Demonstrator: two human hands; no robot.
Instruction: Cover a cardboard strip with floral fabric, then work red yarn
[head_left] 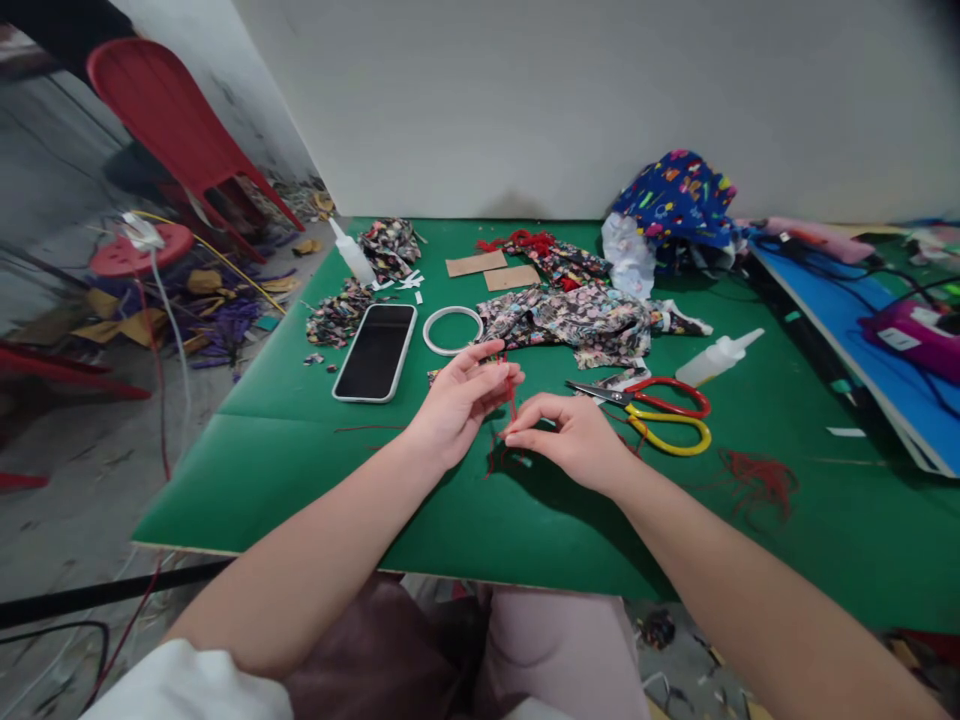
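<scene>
A thin red cord (513, 398) stretches between my two hands above the green table. My left hand (466, 402) is turned partly palm up, its thumb and fingers closed on the cord's upper part. My right hand (564, 436) pinches the lower part between thumb and forefinger, and loose red ends dangle below. Scissors (637, 405) with one red and one yellow handle lie just beyond my right hand. Crumpled flowered fabric (577, 318) is spread behind both hands. A white ring (453, 331) and a phone (376, 352) lie beyond my left hand.
The green tabletop (292, 470) carries two glue bottles, one white bottle (720, 358) at right. Two brown cards (476, 263) lie at the back, with blue patterned cloth (679, 205) beside them. A red cord tangle (759, 482) lies right. A red chair (169, 115) stands at left.
</scene>
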